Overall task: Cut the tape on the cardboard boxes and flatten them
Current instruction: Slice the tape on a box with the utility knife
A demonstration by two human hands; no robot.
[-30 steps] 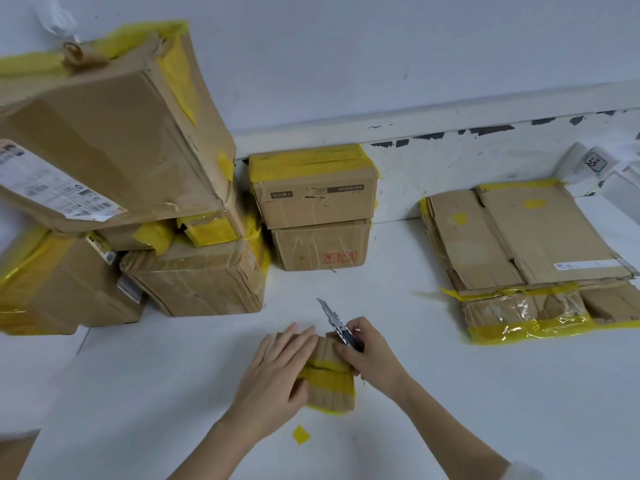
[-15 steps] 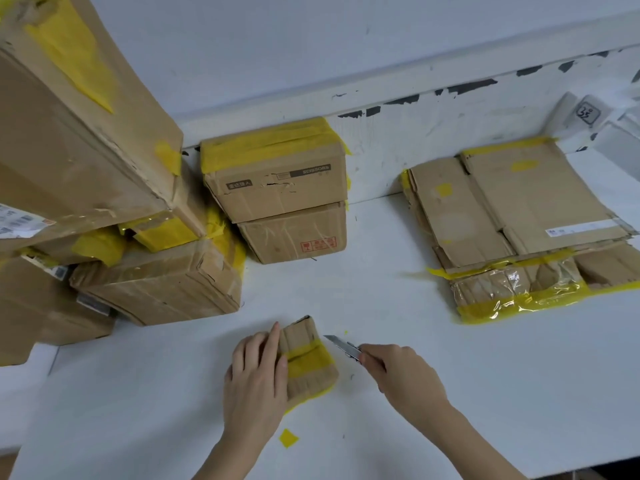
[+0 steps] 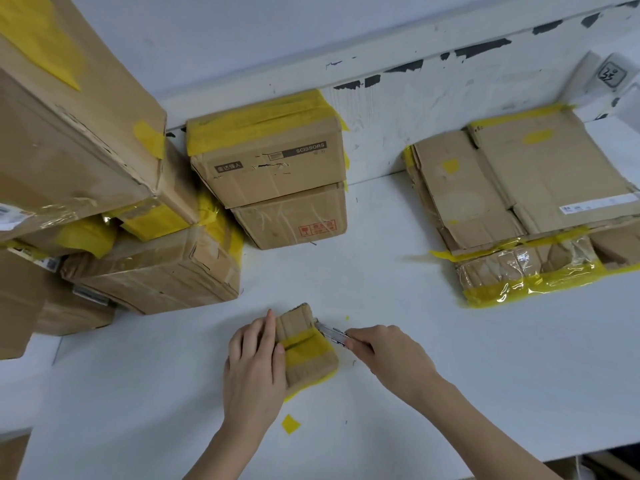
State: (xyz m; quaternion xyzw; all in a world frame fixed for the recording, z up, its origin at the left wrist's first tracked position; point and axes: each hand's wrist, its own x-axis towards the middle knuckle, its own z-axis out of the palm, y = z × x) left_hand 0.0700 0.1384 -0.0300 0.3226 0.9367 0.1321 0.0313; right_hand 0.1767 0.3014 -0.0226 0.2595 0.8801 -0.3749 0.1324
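Observation:
A small cardboard box (image 3: 304,355) with a band of yellow tape across it lies on the white table (image 3: 450,375) near the front middle. My left hand (image 3: 254,365) lies flat on its left side with straight fingers, holding it down. My right hand (image 3: 388,355) grips a utility knife (image 3: 330,332), whose blade tip touches the box's upper right edge.
Taped boxes are piled at the left (image 3: 104,188). Two stacked boxes (image 3: 277,174) stand at the back middle against the wall. Flattened cardboard (image 3: 519,188) with yellow tape lies at the right. A yellow tape scrap (image 3: 290,423) lies near the table's front edge.
The box was turned and laid flat under my left hand. My right hand swung the knife from above the box to its right side, and the blade now touches the box's edge.

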